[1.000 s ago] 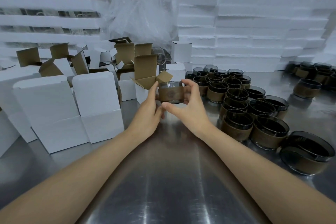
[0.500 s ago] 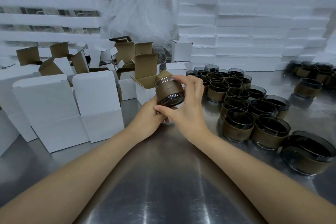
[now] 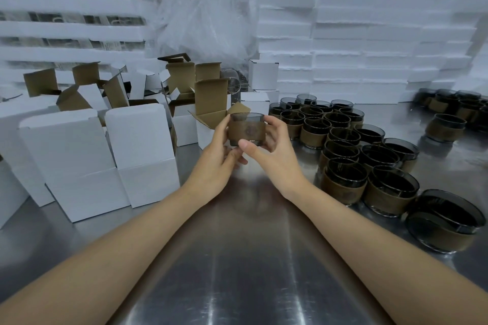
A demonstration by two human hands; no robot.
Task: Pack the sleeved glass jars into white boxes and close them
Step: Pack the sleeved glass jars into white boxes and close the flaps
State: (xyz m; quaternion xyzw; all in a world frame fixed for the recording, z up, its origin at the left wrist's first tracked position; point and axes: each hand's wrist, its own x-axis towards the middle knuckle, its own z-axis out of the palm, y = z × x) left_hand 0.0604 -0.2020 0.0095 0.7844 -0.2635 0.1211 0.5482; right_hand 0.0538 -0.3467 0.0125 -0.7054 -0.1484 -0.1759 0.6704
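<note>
A: Left of the hands, what is finished?

B: A cluster of closed white boxes (image 3: 137,155) stands there on the tabletop (image 3: 237,258); I judge those packed, though nothing shows their insides. Behind them stand open boxes with brown flaps up, waiting.

A: And between the hands?

B: One sleeved jar (image 3: 246,130), upright, lifted off the tabletop. The left hand (image 3: 216,163) grips its left side, thumb up along the sleeve; the right hand (image 3: 272,150) pinches the right side, thumb on the lower edge. Just beyond the jar stands the nearest open box (image 3: 211,124), flaps up, so I judge this jar goes in next.

A: Right of the hands?

B: A crowd of sleeved jars (image 3: 369,163) stands unpacked, more farther right. So most of the work is left, by my judgement.
</note>
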